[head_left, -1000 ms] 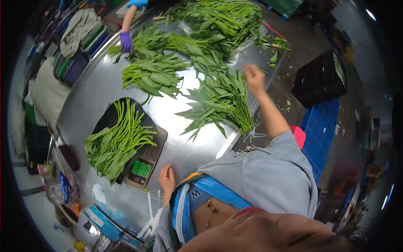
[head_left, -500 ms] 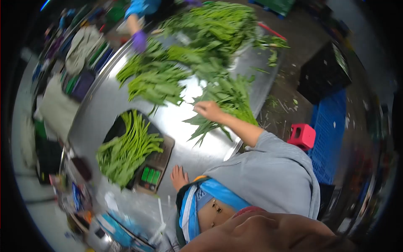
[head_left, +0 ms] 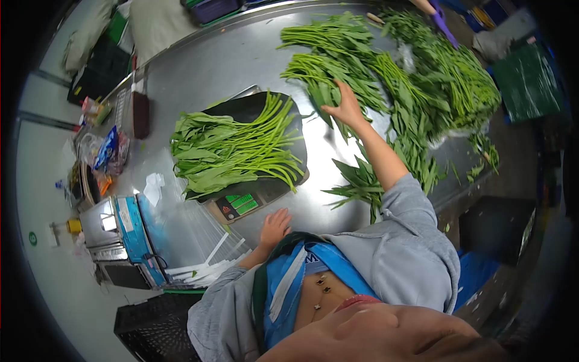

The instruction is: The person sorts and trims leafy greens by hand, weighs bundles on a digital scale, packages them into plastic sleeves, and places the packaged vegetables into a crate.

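My right hand (head_left: 348,108) reaches over the table with thumb and fingers spread, at the near edge of a leafy green bunch (head_left: 313,69); nothing shows in its grasp. Low at the table's near side, my left hand (head_left: 276,227) is empty, its fingers apart, just right of the scale (head_left: 238,204). A bunch of greens (head_left: 241,148) lies in the black pan (head_left: 299,134) on the scale, stems to the right. More greens (head_left: 362,181) lie partly behind my right forearm. A large heap (head_left: 458,84) fills the table's far right.
Clear plastic bags and white strips (head_left: 208,265) lie at the near left of the metal table (head_left: 241,57). Beyond them are a blue box (head_left: 136,232) and a dark red box (head_left: 140,114). A co-worker's purple-gloved hand (head_left: 443,25) is at the top right. A black crate (head_left: 497,226) stands on the right.
The view has swung left. My right hand has moved from the near bunch toward a farther bunch, its fingers now spread. My left hand stays beside the scale. The co-worker's gloved hand appears over the heap.
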{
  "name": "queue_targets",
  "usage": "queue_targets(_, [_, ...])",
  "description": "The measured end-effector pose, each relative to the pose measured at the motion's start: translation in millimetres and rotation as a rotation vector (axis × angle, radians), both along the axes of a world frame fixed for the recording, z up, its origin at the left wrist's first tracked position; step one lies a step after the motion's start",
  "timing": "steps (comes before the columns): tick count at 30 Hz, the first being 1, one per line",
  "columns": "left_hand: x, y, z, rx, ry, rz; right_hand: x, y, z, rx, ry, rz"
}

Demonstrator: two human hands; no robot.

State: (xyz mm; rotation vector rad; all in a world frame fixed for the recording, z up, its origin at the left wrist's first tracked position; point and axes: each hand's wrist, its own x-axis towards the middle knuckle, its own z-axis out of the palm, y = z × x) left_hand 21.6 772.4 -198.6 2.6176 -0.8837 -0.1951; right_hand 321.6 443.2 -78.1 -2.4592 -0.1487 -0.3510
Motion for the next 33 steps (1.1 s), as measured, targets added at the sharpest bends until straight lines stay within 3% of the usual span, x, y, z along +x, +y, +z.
queue_targets(7, [3.3,4.2,-2.0,0.062,-0.065,-0.045,143.6,55.8,-31.7,-0.414,0.034,0.114])
queue_targets(9, [2.3,6.0,-2.8,0.091,-0.079,-0.030,177.7,60.4,-42.8,-0.660,0.260,-0.063])
queue_targets(11, [2.5,6.9,-3.4,0.214,-0.092,-0.090,208.2,59.1,-46.0,-0.724,0.518,-0.068])
queue_targets(15, [4.3,3.8,7.3,0.132,-0.004,-0.054,219.7,60.0,-44.6,-0.680,0.630,0.057])
queue_targets(16, [6.0,4.0,9.1,0.125,0.029,-0.055,216.7,56.5,-67.5,-0.680,0.394,0.017])
queue_targets(19, [7.7,3.6,11.0,0.101,0.069,-0.051,207.6,57.1,-84.4,-0.648,0.340,0.062])
queue_targets(24, [3.2,5.9,5.1,0.113,-0.004,-0.068,176.1,50.8,-76.4,-0.482,0.005,0.068])
queue_targets(27, [1.9,5.7,7.8,0.015,0.010,-0.022,130.7,29.3,-21.3,-0.285,-0.242,0.128])
queue_targets(33, [-0.1,0.6,11.7,-0.076,0.038,-0.020,-21.6,1.8,114.7,-0.231,-0.495,0.453])
